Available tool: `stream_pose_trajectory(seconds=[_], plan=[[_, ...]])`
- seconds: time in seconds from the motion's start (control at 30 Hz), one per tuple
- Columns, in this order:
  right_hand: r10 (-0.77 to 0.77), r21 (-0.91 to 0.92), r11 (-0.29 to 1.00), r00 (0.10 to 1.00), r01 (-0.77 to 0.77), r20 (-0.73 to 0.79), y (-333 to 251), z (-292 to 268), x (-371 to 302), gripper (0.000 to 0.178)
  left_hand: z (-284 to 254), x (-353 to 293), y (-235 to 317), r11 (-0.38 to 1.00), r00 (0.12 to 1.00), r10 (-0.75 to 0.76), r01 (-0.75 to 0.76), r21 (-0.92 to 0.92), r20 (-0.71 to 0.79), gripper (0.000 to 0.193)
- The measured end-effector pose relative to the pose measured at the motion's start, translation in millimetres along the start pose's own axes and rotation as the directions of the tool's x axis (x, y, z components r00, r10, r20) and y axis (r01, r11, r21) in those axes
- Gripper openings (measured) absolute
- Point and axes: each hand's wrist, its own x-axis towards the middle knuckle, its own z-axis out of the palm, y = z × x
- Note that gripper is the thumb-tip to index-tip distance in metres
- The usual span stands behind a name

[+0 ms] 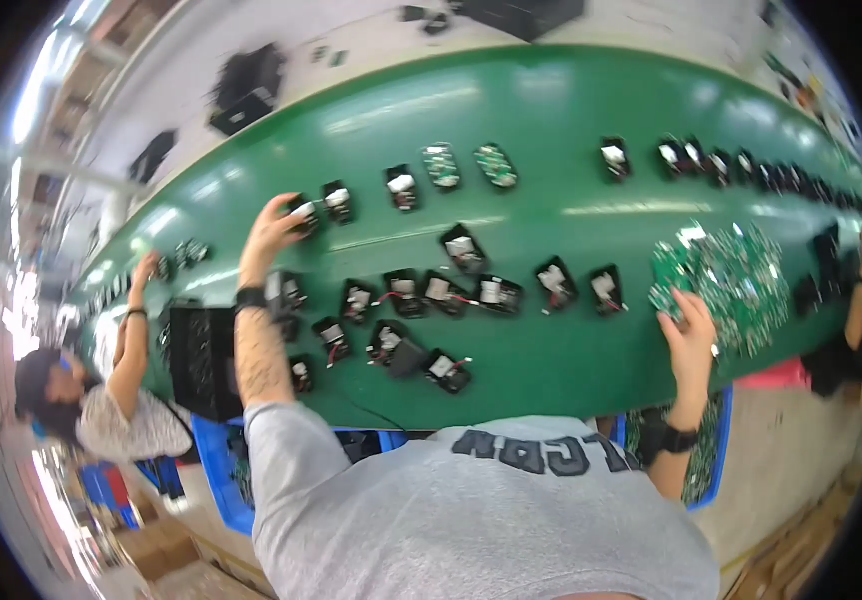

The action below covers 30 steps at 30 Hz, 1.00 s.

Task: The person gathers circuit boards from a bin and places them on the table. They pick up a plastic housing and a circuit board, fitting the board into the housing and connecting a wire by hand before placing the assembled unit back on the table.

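Note:
My left hand [271,230] reaches out to the far left of the table, its fingers closed around a small black plastic housing [305,214]. Similar housings with white parts inside, such as this one [337,201] and another [401,187], stand to the right of it in a row. Two oblong green circuit boards [441,166] lie farther along that row. On the right, my right hand [689,328] has its fingers bent at the near left edge of a heap of green circuit boards [746,280], pinching a board [665,292] there; the grip is partly blurred.
Several black housings with wires [499,293] lie mid-table, and a line of them [719,166] runs far right. A black crate [203,360] stands at left. Blue bins [221,470] sit below the front edge. Co-workers' arms reach in at left [129,350] and right [857,300].

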Motion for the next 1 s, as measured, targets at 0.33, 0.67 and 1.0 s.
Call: stream_pose_trajectory(seconds=[0.33,0.67,1.0], plan=[[-0.334,0.270,0.902,0.941,0.337,-0.059,-85,12,21,0.036,150,-137,77,0.847,0.996,0.088,-0.066,-0.528,0.016,0.039],[-0.659,0.348,0.631,0.716,0.693,-0.231,-154,37,21,0.036,299,-175,117,0.681,0.964,0.210,-0.026,-0.732,0.161,0.034],[-0.808,0.155,0.546,0.566,0.823,-0.164,-162,44,23,0.036,304,-173,119,0.739,0.948,0.298,-0.154,-0.656,0.114,0.029]])
